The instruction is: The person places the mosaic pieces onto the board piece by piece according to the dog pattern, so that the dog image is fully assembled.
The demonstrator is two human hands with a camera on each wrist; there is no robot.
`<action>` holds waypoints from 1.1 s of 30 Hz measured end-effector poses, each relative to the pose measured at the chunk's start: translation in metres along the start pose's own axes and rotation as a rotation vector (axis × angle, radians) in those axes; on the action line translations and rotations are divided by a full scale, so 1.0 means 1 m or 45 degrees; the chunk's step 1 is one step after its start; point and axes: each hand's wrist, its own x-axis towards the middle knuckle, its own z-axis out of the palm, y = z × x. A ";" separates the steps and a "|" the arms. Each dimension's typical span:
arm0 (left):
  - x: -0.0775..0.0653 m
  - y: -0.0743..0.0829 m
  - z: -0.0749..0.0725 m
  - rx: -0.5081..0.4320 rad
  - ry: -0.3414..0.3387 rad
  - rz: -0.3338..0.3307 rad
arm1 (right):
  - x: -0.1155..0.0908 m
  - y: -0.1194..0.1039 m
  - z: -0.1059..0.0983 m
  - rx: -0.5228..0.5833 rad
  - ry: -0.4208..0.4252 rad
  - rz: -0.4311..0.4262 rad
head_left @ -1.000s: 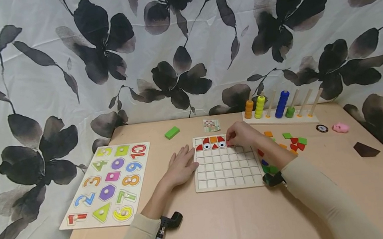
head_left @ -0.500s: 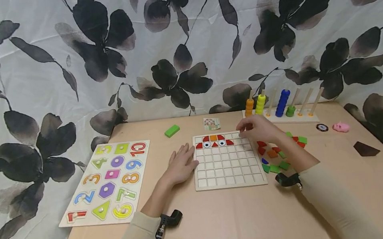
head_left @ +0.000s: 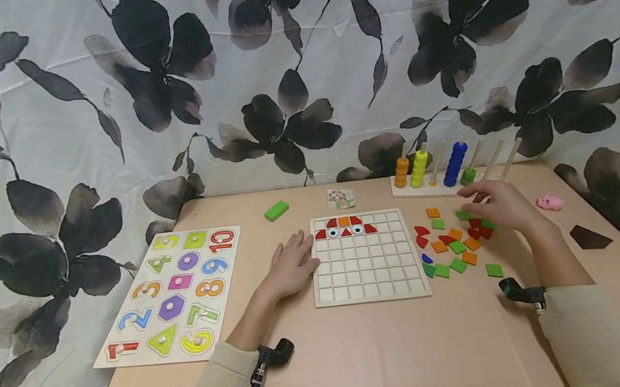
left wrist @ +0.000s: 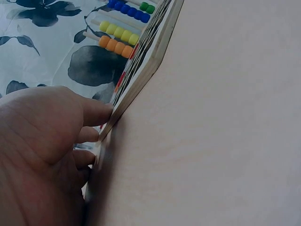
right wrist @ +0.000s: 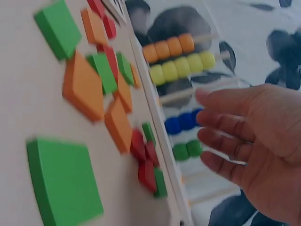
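A white gridded board (head_left: 367,271) lies mid-table, with red, orange and eye-patterned tiles (head_left: 345,226) in its top two rows. My left hand (head_left: 292,264) lies flat at the board's left side, and in the left wrist view the thumb and fingers touch its edge (left wrist: 136,89). My right hand (head_left: 496,205) hovers over the far right part of a spread of loose green, orange and red tiles (head_left: 456,247). In the right wrist view its fingers (right wrist: 221,136) are relaxed and slightly bent, with nothing between them.
A peg rack with coloured beads (head_left: 453,165) stands at the back right. To the left lies a number puzzle board (head_left: 183,302). A picture card (head_left: 341,198) and green block (head_left: 277,210) lie behind the grid; a pink pig figure (head_left: 549,202) and dark brown piece (head_left: 590,236) lie at right.
My right hand has left the board's top rows and travelled right to above the loose tiles, its fingers loosening. The left hand has stayed at the board's left edge.
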 end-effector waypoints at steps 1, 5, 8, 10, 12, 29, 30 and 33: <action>0.000 0.000 0.000 -0.001 0.002 -0.001 | -0.001 0.004 -0.002 -0.006 -0.026 -0.001; 0.000 0.001 -0.001 0.009 0.001 -0.009 | -0.003 0.021 -0.003 -0.013 -0.110 0.070; 0.000 0.001 -0.002 0.007 0.003 -0.008 | -0.002 0.031 0.004 -0.002 -0.135 0.112; 0.000 0.001 -0.001 0.008 0.003 -0.010 | 0.001 0.036 0.011 0.005 -0.134 0.105; 0.000 0.000 -0.001 0.005 0.003 -0.013 | 0.004 0.037 0.017 -0.004 -0.132 0.081; -0.001 -0.001 -0.002 -0.017 -0.004 -0.006 | 0.010 0.028 0.027 -0.143 -0.008 -0.009; -0.001 -0.001 -0.002 -0.023 -0.005 -0.001 | 0.010 0.021 0.027 -0.153 0.013 -0.018; 0.000 0.000 -0.003 -0.031 -0.018 0.013 | 0.015 -0.009 0.030 -0.153 0.064 -0.093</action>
